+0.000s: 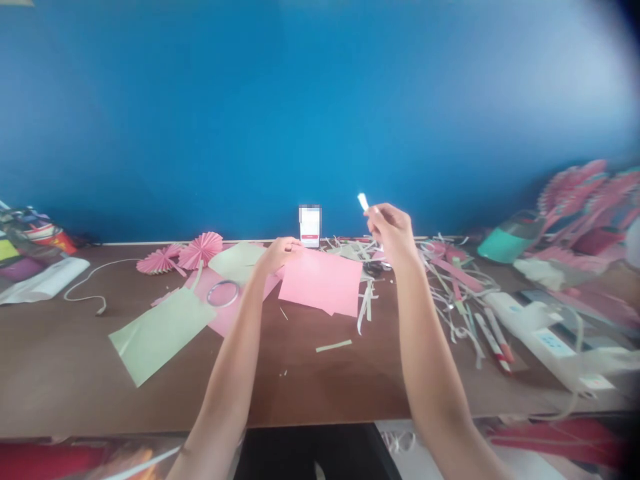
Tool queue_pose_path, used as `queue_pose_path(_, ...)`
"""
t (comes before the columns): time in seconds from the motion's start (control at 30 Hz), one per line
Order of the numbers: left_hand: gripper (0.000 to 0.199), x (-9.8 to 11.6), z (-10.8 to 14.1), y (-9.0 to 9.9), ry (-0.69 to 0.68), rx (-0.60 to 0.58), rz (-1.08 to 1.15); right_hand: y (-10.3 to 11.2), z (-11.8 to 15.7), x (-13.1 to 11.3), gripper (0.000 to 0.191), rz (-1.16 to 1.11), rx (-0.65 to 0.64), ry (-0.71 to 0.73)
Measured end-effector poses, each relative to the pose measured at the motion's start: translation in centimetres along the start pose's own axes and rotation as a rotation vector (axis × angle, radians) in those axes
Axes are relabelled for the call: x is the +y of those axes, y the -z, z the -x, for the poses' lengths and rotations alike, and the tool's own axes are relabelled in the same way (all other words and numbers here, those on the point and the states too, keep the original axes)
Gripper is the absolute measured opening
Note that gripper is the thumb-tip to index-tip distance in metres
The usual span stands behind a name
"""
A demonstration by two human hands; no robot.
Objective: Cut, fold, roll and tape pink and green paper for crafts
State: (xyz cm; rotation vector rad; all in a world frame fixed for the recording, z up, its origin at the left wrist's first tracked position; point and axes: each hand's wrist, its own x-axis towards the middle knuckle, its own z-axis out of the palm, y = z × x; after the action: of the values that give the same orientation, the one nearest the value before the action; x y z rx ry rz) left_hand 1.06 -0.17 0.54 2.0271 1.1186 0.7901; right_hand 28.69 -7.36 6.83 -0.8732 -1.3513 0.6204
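Observation:
My left hand (281,255) is closed at the upper left corner of a pink paper sheet (324,283), gripping it above the brown tabletop. Raised to the right of the sheet, my right hand (393,225) pinches a small white piece (363,200); it is too blurred to say whether it is paper or a tool. Behind the sheet a phone (310,227) stands upright with its screen lit. Left of my left arm, a light green paper sheet (163,333) and a tape roll (223,293) lie over more pink paper.
Pleated pink paper fans (201,251) lie at the back left, near a white cable (103,305). Paper strips (367,307) are strewn on the right, with markers (493,340) and a power strip (533,337). A green container (505,240) stands farther right. A blue wall (280,120) rises behind.

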Motion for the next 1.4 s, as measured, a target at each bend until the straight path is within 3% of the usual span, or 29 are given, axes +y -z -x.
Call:
queue_pose_path(0.17,0.031,-0.2,-0.6,-0.5,0.023,0.018,0.055,-3.0,0.6,1.9,0.027,0.021,-0.295,-0.22)
queue_pose_path(0.27,0.031,0.0,-0.8,-0.7,-0.014,0.047,0.063,-4.7,0.9,3.5,0.018,0.044,-0.381,-0.316)
queue_pose_path(0.37,0.033,0.3,-0.7,-0.9,-0.048,0.01,0.108,-5.7,1.1,4.4,0.015,0.034,-0.33,-0.356)
queue_pose_path(0.67,0.039,1.1,-0.3,-1.0,-0.083,-0.064,0.185,-7.5,1.9,5.5,0.034,0.106,-0.295,-0.3)
queue_pose_path(0.87,0.041,1.0,-0.4,-1.0,-0.077,-0.044,0.174,-8.1,2.2,5.8,0.028,0.229,-0.291,-0.273)
queue_pose_path(1.4,0.042,0.2,-0.5,-1.0,-0.045,0.031,0.189,-8.1,2.3,6.1,0.024,0.285,-0.294,-0.232)
